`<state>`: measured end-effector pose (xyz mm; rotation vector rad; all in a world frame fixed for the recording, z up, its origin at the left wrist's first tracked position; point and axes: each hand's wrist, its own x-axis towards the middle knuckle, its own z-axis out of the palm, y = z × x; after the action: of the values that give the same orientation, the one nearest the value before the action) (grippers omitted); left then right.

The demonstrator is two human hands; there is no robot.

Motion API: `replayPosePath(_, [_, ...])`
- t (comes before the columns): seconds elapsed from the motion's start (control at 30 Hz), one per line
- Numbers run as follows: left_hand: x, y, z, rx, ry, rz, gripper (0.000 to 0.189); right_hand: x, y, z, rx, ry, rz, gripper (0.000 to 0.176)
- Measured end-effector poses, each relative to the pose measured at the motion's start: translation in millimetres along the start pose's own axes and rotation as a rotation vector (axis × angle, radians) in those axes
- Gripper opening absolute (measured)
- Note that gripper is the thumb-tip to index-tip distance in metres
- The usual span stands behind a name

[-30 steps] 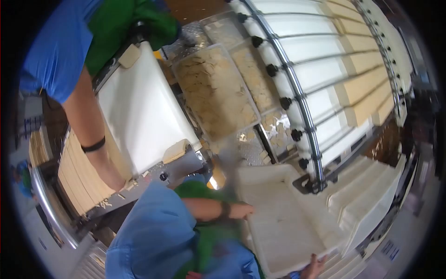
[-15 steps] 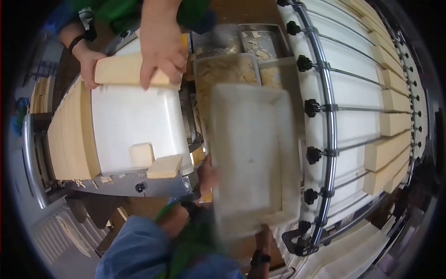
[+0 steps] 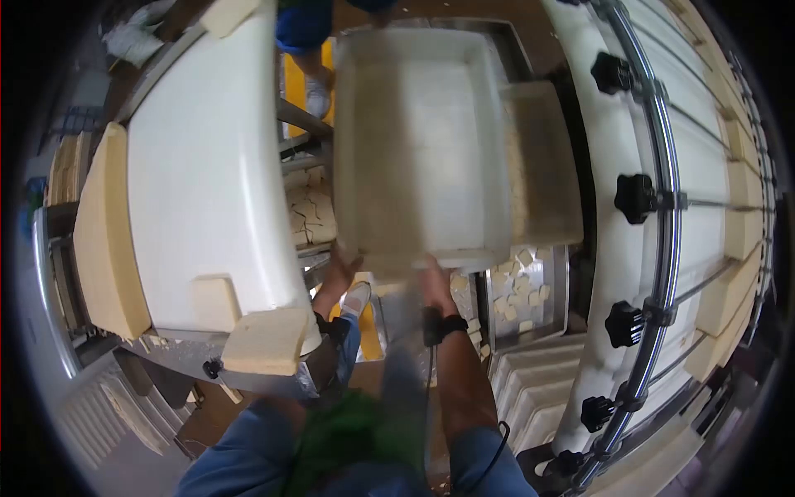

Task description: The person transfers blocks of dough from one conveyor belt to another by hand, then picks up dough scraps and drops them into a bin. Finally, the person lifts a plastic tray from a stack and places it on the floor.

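An off-white rectangular plastic tray [image 3: 451, 157] with raised walls is held out in front of me, its inside bare and slightly blurred. My left hand [image 3: 338, 275] grips its near edge at the left corner. Farther right along that edge, my right hand [image 3: 436, 286] is closed on the tray too; its fingertips are partly hidden. Beneath and to the right of it shows another tray [image 3: 542, 157]. Below that, small pale pieces lie in a metal tray [image 3: 530, 298].
On my left, a white conveyor belt [image 3: 207, 157] carries a long block of pale slices [image 3: 112, 240] and loose slices [image 3: 265, 341]. A railed conveyor with black knobs [image 3: 635, 199] runs along my right. Stacked white trays [image 3: 534, 377] stand low. A co-worker's shoe [image 3: 316, 98] shows ahead.
The tray has moved forward, away from my body, and my right hand now shows on its near edge. The co-worker's hands and the block they held have left the view.
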<state>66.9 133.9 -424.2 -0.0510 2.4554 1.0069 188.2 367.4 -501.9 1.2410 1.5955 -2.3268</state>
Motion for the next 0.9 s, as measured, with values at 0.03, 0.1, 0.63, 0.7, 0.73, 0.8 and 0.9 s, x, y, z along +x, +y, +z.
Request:
replayPosePath(0.03, [2, 5, -4, 0.007, -0.028, 0.000, 0.079, -15, -23, 3, 0.006, 0.025, 0.013, 0.047])
replayPosePath(0.1, [21, 9, -16, -0.398, -0.112, -0.061, 0.062, -40, -66, 22, -0.685, -0.034, -0.238, 0.053])
replayPosePath(0.63, [-44, -64, 64, 0.390, -0.454, 0.035, 0.067, -20, 60, -52, -0.254, 0.249, -0.009, 0.055])
replayPosePath(0.7, [-58, -71, 72, 0.345, -0.436, -0.031, 0.068, -53, 14, -54, -0.191, 0.224, 0.177, 0.052])
replayPosePath(0.73, [-51, -108, 84, 0.547, -0.507, 0.041, 0.065, -55, 25, -58, -0.354, 0.159, 0.121, 0.050])
replayPosePath(0.8, [-47, -111, 88, 0.750, -0.576, 0.114, 0.062, -51, 21, -55, -0.389, 0.077, 0.189, 0.041])
replayPosePath(0.9, [-47, -63, 68, 1.416, -0.960, 0.260, 0.058, -67, 2, -24, 0.366, 0.214, 0.099, 0.039])
